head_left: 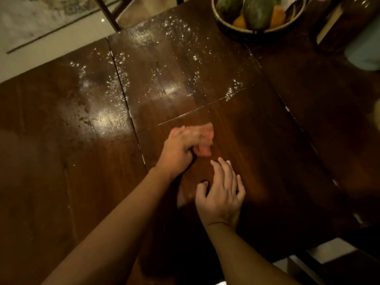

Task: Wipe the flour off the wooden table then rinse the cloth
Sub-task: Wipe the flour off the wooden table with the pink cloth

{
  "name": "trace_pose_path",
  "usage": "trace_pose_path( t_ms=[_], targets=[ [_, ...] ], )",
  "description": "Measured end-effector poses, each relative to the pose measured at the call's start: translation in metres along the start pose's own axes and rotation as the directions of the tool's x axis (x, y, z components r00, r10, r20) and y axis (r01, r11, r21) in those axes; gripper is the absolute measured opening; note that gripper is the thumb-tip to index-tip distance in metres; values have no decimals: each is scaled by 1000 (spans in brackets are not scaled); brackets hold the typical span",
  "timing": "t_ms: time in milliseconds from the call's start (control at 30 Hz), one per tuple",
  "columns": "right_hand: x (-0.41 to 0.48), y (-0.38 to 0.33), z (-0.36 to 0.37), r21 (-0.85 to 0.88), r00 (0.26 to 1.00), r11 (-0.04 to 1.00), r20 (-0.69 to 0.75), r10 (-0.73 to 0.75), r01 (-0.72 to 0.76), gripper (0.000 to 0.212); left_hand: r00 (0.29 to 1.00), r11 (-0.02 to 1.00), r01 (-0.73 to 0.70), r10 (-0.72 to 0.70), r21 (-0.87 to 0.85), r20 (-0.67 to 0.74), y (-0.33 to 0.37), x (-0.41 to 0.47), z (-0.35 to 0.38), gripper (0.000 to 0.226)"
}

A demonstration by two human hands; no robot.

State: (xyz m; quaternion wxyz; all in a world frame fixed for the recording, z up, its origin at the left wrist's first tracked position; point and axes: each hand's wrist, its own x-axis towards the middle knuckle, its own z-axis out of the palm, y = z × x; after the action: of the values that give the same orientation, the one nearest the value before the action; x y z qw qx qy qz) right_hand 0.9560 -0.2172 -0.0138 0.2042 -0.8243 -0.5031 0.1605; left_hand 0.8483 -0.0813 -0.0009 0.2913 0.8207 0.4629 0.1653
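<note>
My left hand grips a pink cloth and holds it down on the dark wooden table near its middle. The cloth and the hand are blurred. White flour lies scattered across the far half of the table, from the left boards to a patch near a seam at the right. My right hand rests flat on the wood just below the cloth, fingers spread and holding nothing.
A dark bowl with green and orange fruit stands at the far right of the table. A dark jar and a pale blue object stand to its right. A chair frame shows beyond the far edge.
</note>
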Motion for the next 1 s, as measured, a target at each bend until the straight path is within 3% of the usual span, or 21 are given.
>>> trace_pose_path(
  t_ms=[100, 233, 367, 433, 533, 600, 667, 700, 767, 833, 900, 933, 1000],
  targets=[
    [2, 5, -10, 79, 1000, 996, 12, 28, -29, 63, 993, 998, -58, 57, 6, 102, -6, -57, -2, 66],
    [45, 31, -30, -117, 983, 989, 169, -75, 95, 70, 982, 1000, -18, 22, -20, 189, -29, -107, -34, 73],
    [110, 82, -60, -244, 974, 962, 217, -70, 123, 67, 978, 978, 205, -204, 38, -40, -39, -78, -41, 96],
    [116, 91, -66, -270, 970, 951, 223, -91, 152, 65, 927, 942, 335, -326, 19, -188, -34, -40, -29, 83],
    [117, 88, -63, -282, 970, 949, 231, -72, 138, 66, 776, 829, 554, -547, -76, -315, -24, 39, -8, 68],
    [119, 86, -63, -275, 969, 952, 238, -69, 135, 66, 704, 768, 639, -600, -29, -380, -9, 91, 5, 63],
    [119, 88, -62, -259, 972, 957, 220, -76, 133, 65, 694, 748, 663, -611, 7, -381, 13, 137, 19, 57],
    [119, 88, -62, -249, 976, 960, 203, -80, 130, 65, 728, 769, 638, -588, 34, -353, 24, 155, 26, 58],
    [118, 88, -60, -238, 980, 963, 180, -87, 129, 65, 866, 871, 476, -439, 121, -240, 47, 176, 40, 59],
    [119, 88, -60, -227, 981, 967, 174, -81, 120, 66, 996, 976, 93, -91, 196, -21, 56, 178, 49, 55],
    [120, 88, -60, -215, 984, 971, 161, -74, 109, 66, 956, 962, -237, 205, 139, 211, 45, 171, 45, 52],
    [120, 88, -60, -214, 986, 971, 147, -77, 108, 65, 922, 947, -307, 271, 97, 277, 34, 171, 39, 53],
    [119, 88, -59, -215, 988, 970, 131, -84, 111, 65, 926, 952, -296, 266, 77, 266, 14, 180, 29, 57]
  ],
)
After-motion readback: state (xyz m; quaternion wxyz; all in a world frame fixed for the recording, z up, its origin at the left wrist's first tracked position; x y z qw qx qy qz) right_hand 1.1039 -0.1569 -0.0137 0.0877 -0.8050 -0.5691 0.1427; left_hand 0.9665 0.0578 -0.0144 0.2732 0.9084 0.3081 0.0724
